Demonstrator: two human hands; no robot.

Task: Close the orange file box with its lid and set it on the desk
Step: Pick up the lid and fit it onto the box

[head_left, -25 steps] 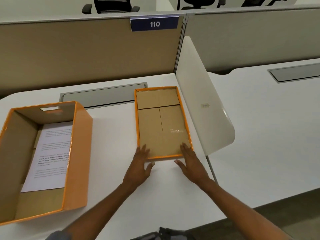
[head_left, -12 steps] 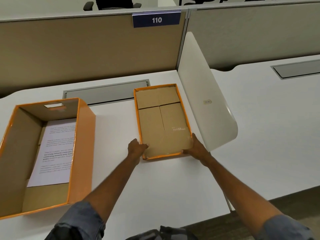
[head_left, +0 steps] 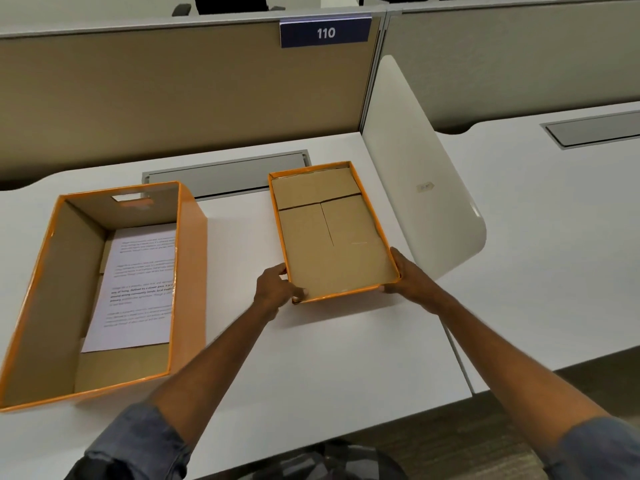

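Lid (head_left: 332,233) newly raised — both hands clasping corners

I am looking at an open-plan office: a white desk (head_left: 311,358) backed by tan fabric cubicle partitions (head_left: 166,98) carrying a dark blue sign numbered 110 (head_left: 325,32), a grey cable-tray cover (head_left: 225,174), a white curved divider panel (head_left: 426,188), and black office chairs (head_left: 228,1) beyond.

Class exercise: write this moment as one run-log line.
stage: lid pickup | left hand: gripping lid near-left corner | right hand: gripping near-right corner | file box: open, paper inside, on desk
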